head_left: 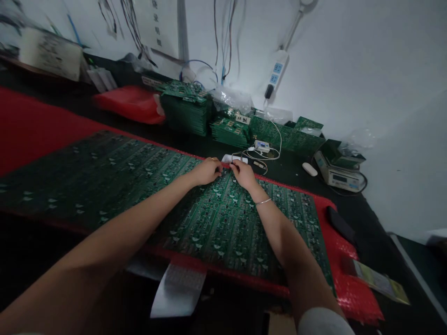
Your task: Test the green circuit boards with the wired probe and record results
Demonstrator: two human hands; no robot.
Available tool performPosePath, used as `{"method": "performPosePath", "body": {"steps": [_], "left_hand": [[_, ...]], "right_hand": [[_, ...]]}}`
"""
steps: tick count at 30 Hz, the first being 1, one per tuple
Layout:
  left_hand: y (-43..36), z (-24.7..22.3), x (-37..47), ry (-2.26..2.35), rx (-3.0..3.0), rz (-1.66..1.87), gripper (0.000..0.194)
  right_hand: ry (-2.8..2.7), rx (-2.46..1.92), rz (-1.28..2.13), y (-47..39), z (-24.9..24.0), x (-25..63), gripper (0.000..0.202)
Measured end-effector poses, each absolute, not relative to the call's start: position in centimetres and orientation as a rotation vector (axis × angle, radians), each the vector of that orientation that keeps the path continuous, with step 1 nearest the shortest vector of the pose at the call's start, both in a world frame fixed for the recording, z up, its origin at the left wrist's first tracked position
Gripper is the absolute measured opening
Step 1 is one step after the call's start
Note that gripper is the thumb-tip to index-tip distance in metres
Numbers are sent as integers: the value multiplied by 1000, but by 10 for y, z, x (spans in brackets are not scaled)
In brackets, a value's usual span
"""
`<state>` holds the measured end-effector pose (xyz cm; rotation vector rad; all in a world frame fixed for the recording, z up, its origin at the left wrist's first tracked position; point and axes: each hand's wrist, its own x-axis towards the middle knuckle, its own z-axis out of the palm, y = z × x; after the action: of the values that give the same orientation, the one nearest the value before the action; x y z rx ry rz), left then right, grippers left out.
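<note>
Green circuit boards (pixel 223 218) packed with small components lie in a long row on red bubble wrap (pixel 352 284). My left hand (pixel 208 171) is at the far edge of the boards, its fingers curled inward and closed. Just to its right, my right hand (pixel 243 174) has thumb and fingers pinched together at the same edge. What either hand's fingertips hold is too small and partly hidden to make out. Directly behind the hands lies a white piece (pixel 234 159), half covered by them.
Stacked circuit boards (pixel 185 114) stand along the wall beside red wrap (pixel 129 103). A small cabled box (pixel 261 146), a white mouse-like object (pixel 309 169) and a digital scale (pixel 340 177) sit behind. A dark phone-like object (pixel 340 224) rests at right. White paper (pixel 179 288) hangs in front.
</note>
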<state>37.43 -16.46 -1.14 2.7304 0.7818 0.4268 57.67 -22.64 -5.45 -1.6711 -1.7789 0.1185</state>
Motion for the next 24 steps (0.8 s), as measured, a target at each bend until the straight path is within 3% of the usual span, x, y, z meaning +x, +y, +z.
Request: {"method": "performPosePath", "body": {"steps": [7, 11, 16, 24], "left_hand": [[-209, -10, 348, 774, 2889, 240, 37], [-245, -5, 321, 680, 2922, 392, 44], [-312, 3, 264, 445, 2822, 649, 31], [-388, -28, 173, 697, 2644, 903, 27]], "right_hand": [[-1707, -1596, 119, -233, -46, 576, 17], [-1751, -1571, 185, -225, -32, 564, 18], [-1780, -1598, 284, -200, -28, 540, 15], [-1786, -1610, 270, -194, -42, 539, 13]]}}
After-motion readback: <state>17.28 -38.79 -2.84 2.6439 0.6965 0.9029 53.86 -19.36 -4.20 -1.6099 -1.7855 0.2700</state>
